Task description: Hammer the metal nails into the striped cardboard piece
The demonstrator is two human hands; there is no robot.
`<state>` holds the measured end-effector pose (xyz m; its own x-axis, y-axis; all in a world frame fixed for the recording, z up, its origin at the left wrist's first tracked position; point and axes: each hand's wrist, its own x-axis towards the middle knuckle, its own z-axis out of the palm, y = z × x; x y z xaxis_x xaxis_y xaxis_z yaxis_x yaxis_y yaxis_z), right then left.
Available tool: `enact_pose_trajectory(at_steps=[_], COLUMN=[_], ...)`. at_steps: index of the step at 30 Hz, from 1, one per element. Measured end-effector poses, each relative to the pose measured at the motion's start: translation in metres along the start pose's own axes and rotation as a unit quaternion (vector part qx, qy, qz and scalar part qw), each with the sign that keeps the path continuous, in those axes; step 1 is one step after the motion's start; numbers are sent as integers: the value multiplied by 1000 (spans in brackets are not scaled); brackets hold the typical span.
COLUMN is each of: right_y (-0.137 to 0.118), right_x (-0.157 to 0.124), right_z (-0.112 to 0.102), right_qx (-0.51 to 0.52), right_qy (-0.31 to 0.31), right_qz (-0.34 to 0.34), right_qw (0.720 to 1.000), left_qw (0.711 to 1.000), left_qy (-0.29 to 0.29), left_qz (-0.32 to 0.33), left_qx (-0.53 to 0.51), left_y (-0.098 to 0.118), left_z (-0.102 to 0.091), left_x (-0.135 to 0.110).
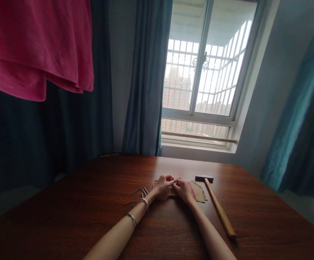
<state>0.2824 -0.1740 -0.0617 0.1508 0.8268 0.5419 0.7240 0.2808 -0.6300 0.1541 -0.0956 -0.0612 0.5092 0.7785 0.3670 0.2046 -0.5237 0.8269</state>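
My left hand point(164, 184) and my right hand point(182, 188) meet fingertip to fingertip over a tan, leather-like piece point(199, 193) with a pink part point(191, 190) on the wooden table point(92, 209). Both hands have their fingers curled in a pinch; what they pinch is too small to make out. A hammer with a dark head point(204, 178) and a long wooden handle point(219, 209) lies just right of my right hand. Several thin metal tools point(140, 193) lie just left of my left wrist.
Beyond the table stands a window point(203, 76) with a white grille, flanked by blue curtains point(143, 83). A pink cloth point(38, 47) hangs at the upper left. The table's far edge runs below the window sill.
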Motion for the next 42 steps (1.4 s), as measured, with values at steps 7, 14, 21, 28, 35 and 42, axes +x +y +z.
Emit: enact_pose_trajectory(at_steps=[7,14,21,28,35,42], right_y=[-3,14,33,42,47,45], right_x=[3,-11,-29,-30,-30,-29], right_z=[-27,-96,-121,-131,-131,-132], right_qx=[-35,-303,-395,-342,-321,-237], right_qy=[16,48,8,-76,-68,-6], right_qz=[28,154,353,359,358,364], right_qw=[999,939,848,865,874,901], left_qw=[1000,1000,1000,1000,1000,1000], left_qy=[4,-2,10,-3,2,8], left_qz=[-7,-14,-12,-7,-23,-19], left_qx=[4,6,7,8,3,-4], left_y=[-3,0,-3,-4,-1,0], left_z=[1,0,1,0,-1,0], left_x=[0,-3,-2,-1,-2,-2])
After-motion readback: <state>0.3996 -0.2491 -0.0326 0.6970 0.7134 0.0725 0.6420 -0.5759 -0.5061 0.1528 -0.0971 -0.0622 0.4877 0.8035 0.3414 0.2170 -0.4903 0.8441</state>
